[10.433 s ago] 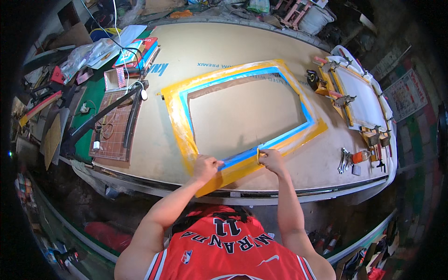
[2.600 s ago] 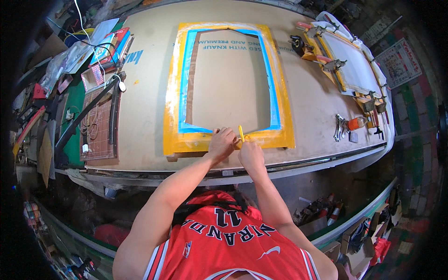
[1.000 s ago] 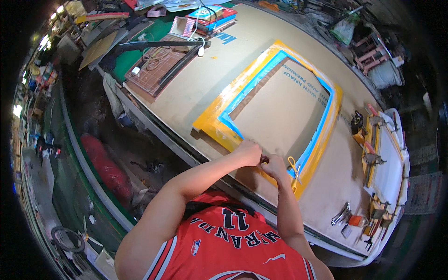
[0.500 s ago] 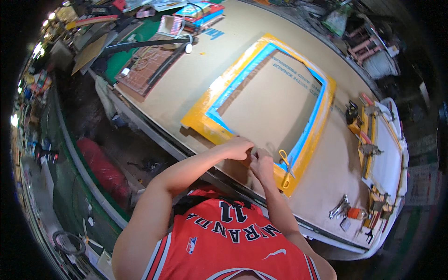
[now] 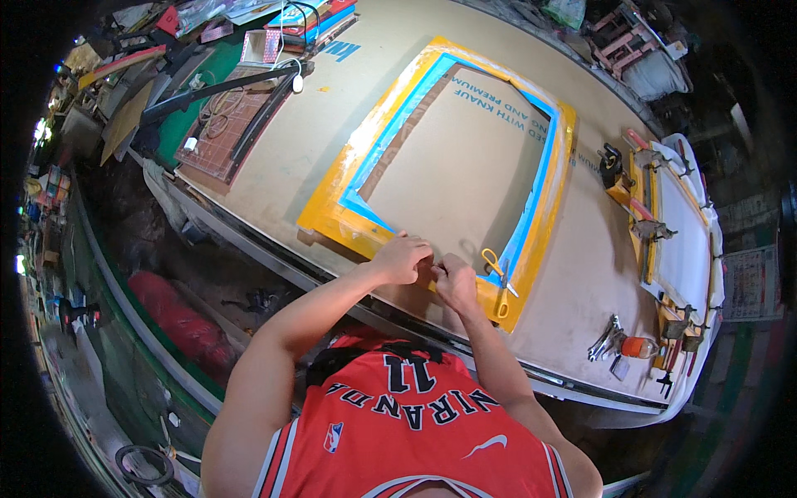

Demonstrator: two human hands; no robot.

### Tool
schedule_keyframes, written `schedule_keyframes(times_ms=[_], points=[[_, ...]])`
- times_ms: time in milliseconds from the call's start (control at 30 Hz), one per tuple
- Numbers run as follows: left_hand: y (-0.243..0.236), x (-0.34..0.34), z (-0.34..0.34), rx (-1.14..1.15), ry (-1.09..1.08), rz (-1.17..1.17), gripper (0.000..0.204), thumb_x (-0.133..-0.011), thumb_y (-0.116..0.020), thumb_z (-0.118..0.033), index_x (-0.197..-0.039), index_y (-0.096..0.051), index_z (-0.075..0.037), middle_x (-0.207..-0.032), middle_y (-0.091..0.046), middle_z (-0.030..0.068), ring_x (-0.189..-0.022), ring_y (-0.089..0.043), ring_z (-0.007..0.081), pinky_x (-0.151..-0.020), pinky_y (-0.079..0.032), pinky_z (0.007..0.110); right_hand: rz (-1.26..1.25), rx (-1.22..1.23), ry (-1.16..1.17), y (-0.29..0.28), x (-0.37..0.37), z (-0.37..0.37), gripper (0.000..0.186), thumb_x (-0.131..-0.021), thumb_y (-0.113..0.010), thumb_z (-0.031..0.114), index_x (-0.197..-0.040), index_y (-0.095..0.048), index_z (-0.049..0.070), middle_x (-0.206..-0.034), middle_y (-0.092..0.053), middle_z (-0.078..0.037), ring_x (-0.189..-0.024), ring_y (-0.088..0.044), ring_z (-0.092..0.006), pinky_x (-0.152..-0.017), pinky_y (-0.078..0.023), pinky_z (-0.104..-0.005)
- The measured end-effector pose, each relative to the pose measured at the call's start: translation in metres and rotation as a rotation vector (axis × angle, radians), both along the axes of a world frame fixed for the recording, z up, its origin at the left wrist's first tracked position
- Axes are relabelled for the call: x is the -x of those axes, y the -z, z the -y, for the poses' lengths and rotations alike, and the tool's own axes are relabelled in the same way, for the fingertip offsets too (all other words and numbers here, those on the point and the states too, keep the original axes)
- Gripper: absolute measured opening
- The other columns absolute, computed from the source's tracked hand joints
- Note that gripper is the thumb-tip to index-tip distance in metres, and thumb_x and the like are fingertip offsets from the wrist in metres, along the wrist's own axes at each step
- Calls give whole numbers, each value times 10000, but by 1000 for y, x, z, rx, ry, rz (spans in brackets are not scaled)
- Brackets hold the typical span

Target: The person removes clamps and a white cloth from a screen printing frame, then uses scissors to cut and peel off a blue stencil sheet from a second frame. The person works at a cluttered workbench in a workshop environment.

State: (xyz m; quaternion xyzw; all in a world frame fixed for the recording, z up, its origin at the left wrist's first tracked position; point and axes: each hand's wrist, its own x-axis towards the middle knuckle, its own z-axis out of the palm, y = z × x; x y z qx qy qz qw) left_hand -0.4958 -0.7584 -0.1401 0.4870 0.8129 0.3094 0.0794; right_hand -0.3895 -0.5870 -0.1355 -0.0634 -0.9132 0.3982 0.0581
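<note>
A yellow rectangular frame (image 5: pixel 320 214) with blue tape (image 5: pixel 531 226) along its inner edge lies on the table in front of me. My left hand (image 5: pixel 402 259) is at the frame's near side, its fingers curled closed. Just to its right, my right hand (image 5: pixel 456 284) is also closed, thumb and fingers pinched together. The two hands almost meet over the near bar. What lies between their fingertips is hidden or too small to make out. Yellow-handled scissors (image 5: pixel 503 308) rest with blades apart on the frame's near right corner, beside my right hand.
On the right, a white-covered frame (image 5: pixel 679 236) is held with several clamps (image 5: pixel 654 230). An orange-labelled bottle (image 5: pixel 639 347) and metal tools (image 5: pixel 608 339) lie near it. A brown cutting mat (image 5: pixel 222 137) and stacked books (image 5: pixel 311 25) sit at the far left. The table's near edge (image 5: pixel 274 249) runs before me.
The view has shifted, so the table and frame appear further left and higher. My hands stay closed at the frame's near side, with a slightly wider gap between them.
</note>
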Motion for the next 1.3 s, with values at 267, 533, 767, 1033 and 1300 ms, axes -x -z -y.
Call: schedule_keyframes(times_ms=[267, 533, 767, 1033, 1300], points=[[-6, 1, -6, 76, 25, 7, 184, -663, -626, -81, -846, -631, -100, -944, -648, 71, -979, -637, 278, -854, -412, 429, -152, -50, -65, -4, 0, -1, 76, -782, -713, 21, -824, -649, 19, -806, -656, -194, -772, -667, -398, -686, -534, -467], [3, -10, 5, -133, 112, -265, 214, -682, -663, -63, -891, -620, -79, -1012, -597, 63, -1020, -590, 270, -946, -419, 467, -90, -110, -73, 10, 2, -5, 163, -754, -678, 73, -911, -670, 31, -923, -667, -179, -892, -654, -399, -756, -534, -484], [-18, -32, 48, -199, -301, -217, 254, -778, -696, -68, -1032, -683, -82, -1196, -598, 85, -1149, -581, 300, -1043, -379, 494, -252, -143, -144, -23, 10, 19, 346, -796, -751, 92, -1130, -697, 19, -1152, -630, -228, -1099, -611, -410, -942, -520, -475], [-51, -25, 145, -57, -539, -23, 401, -854, -701, -74, -1245, -614, -72, -1131, -667, 112, -1111, -595, 339, -990, -398, 498, -213, -8, -282, -60, 38, 61, 329, -828, -776, 114, -1129, -694, 9, -1167, -652, -219, -1106, -627, -402, -950, -526, -460], [-96, -35, 247, 51, -718, -88, 427, -904, -706, -168, -1313, -606, -90, -1195, -676, 112, -1186, -590, 307, -1086, -326, 519, -199, 23, -498, -68, 87, 161, 285, -869, -747, 116, -1126, -695, 6, -1154, -662, -235, -1081, -638, -425, -949, -524, -473]])
